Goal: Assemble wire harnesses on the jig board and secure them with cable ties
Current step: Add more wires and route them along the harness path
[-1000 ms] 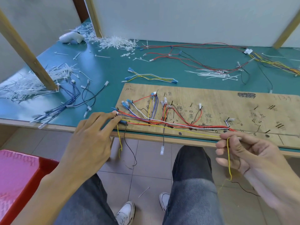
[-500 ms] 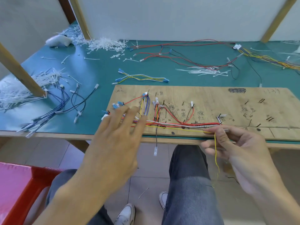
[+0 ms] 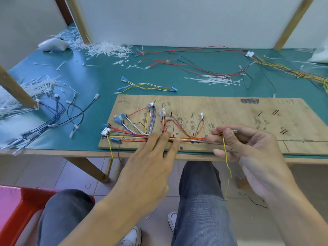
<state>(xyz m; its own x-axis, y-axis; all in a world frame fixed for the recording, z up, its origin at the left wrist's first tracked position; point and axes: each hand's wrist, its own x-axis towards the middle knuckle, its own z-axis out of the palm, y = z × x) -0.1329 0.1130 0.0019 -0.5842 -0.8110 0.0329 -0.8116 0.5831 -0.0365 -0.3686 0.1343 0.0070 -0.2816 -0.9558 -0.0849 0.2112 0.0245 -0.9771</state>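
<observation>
green table point(image 3: 99, 80), jig board point(image 3: 221, 110), cable ties point(image 3: 214, 80), wires point(image 3: 147, 86)

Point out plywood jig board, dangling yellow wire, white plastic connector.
plywood jig board point(image 3: 221, 107): head view, bare top.
dangling yellow wire point(image 3: 227, 162): head view, hanging stretch.
white plastic connector point(image 3: 105, 131): head view, body.

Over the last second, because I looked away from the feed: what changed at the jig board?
The left hand slid right along the wire bundle, from the left end of the jig board to its middle, straight fingers now on the wires. The right hand kept its grip on the yellow wire; board and routed wires look unchanged.
</observation>
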